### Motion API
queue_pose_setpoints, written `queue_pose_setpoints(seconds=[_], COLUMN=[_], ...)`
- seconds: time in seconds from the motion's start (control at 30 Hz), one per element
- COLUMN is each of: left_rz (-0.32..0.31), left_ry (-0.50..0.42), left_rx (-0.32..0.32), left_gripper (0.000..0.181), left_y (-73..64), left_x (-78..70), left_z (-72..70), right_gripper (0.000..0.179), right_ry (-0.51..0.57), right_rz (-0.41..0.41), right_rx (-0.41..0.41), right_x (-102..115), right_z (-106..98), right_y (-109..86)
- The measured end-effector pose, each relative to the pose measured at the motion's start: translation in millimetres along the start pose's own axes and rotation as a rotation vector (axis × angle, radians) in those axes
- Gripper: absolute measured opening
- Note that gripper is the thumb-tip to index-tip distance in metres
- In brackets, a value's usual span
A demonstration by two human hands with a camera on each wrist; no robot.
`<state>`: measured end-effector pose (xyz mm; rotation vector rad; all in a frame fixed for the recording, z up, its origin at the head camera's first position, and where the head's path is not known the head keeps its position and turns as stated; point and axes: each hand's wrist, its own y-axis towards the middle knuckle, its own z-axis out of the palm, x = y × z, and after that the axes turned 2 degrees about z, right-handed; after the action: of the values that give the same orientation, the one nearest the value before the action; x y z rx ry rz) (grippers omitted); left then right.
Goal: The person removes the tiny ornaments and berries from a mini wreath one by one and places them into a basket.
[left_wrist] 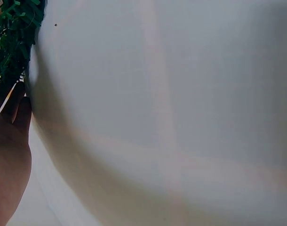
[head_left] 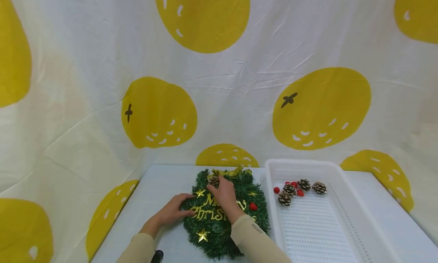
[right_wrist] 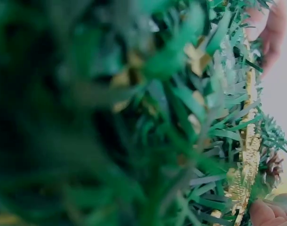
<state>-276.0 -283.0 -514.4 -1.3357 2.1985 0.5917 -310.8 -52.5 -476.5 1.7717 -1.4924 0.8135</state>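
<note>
A green tinsel Christmas wreath (head_left: 212, 244) lies on the white table, with gold "Merry Christmas" lettering (head_left: 208, 213), gold stars (head_left: 202, 235) and a red ball (head_left: 253, 206). At its upper left, my right hand (head_left: 224, 196) pinches a brown pine cone (head_left: 214, 181) against the greenery. My left hand (head_left: 172, 209) grips the wreath's left edge, thumb and fingers reaching over the tinsel. The left wrist view shows this hand (left_wrist: 11, 141) beside the green strands (left_wrist: 16, 37). Blurred tinsel (right_wrist: 157, 117) fills most of the right wrist view.
Right of the wreath stands a white perforated basket (head_left: 318, 232) holding several pine cones (head_left: 319, 187) and red balls (head_left: 300, 193) at its far end. A small black object (head_left: 157, 256) lies near the left sleeve. A fruit-print cloth (head_left: 236, 114) hangs behind the table.
</note>
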Motion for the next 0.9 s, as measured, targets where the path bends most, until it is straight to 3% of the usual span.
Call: queue_pose_setpoints(seconds=[0.4,0.9], left_rz=[0.014,-0.003], left_ry=[0.016,0.020], left_rx=[-0.005,0.015], left_gripper=[0.064,0.065], left_y=[-0.4,1.9], left_x=[-0.1,1.0], left_z=[1.4,1.2], right_gripper=[0.054,0.045], right_ry=[-0.107,-0.131], right_rz=[-0.055,-0.052], right_rx=[-0.025,-0.031], right_x=[-1,0], right_z=[4,9], right_y=[5.9,13.8])
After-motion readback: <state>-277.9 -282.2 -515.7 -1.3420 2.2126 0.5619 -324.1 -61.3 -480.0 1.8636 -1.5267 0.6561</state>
